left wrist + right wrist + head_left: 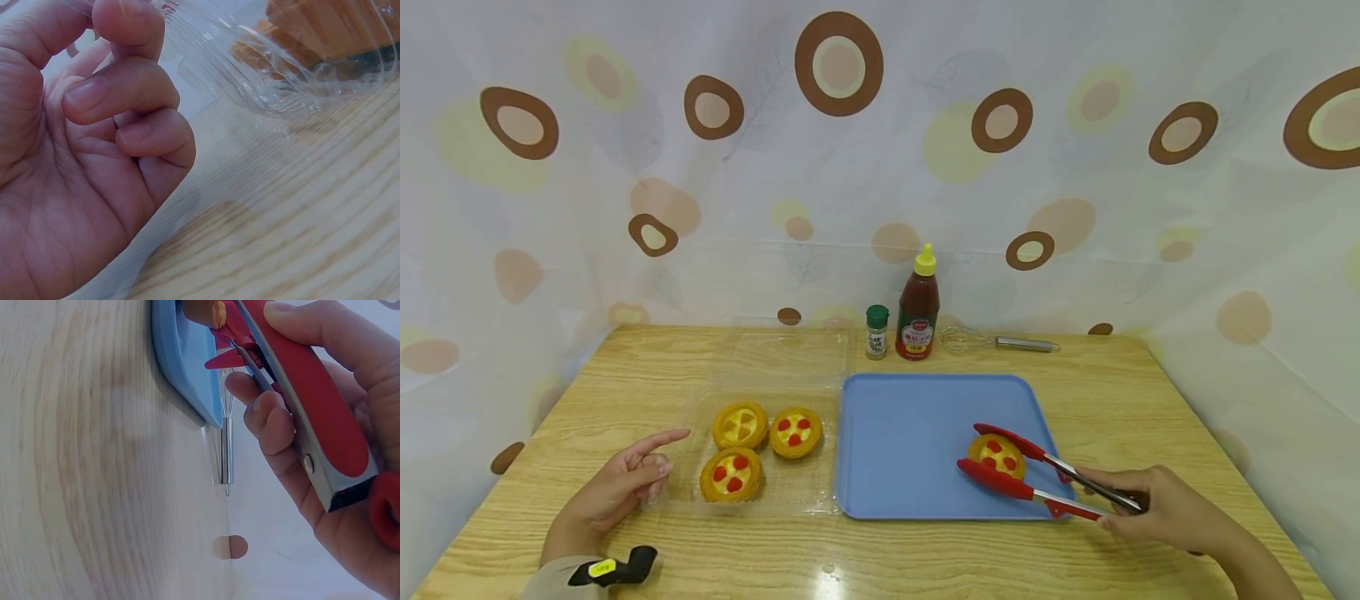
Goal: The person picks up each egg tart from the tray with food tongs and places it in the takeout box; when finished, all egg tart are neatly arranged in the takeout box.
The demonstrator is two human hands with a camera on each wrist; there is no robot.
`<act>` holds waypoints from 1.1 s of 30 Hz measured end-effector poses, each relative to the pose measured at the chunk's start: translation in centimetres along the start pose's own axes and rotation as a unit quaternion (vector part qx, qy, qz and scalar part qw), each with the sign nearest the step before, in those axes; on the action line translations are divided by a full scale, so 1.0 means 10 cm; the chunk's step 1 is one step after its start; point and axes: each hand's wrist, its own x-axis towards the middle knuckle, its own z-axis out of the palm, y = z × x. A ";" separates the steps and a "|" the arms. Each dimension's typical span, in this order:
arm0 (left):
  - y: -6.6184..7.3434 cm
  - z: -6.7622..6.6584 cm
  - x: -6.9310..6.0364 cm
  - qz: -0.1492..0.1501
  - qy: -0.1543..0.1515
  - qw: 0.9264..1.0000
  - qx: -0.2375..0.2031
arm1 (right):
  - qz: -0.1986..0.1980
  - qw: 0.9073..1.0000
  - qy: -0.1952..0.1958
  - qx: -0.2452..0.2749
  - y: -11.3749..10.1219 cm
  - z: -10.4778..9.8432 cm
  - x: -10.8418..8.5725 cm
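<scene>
My right hand (1161, 508) grips the handles of red-and-steel tongs (1000, 481). The tongs' red tips lie on either side of an egg tart (997, 457) with red toppings, over the right part of a blue tray (910, 442). In the right wrist view, the thumb lies on the tongs' red handle (312, 387), and curled fingers are on the other side. My left hand (617, 492) is beside the left edge of a clear plastic box (790, 492), index finger extended, other fingers loosely curled. Several tarts (731, 475) sit in the box.
Behind the tray stand a red sauce bottle (918, 317) with a yellow cap and a small green-capped seasoning jar (876, 333). A whisk (1022, 343) lies to their right. The box's clear lid (782, 354) is folded back. A patterned cloth (760, 208) hangs behind the wooden table (760, 558).
</scene>
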 end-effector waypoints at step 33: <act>0.00 0.01 0.00 -0.012 0.019 1.000 0.012 | -0.080 0.996 -0.042 -0.017 -0.53 0.19 0.98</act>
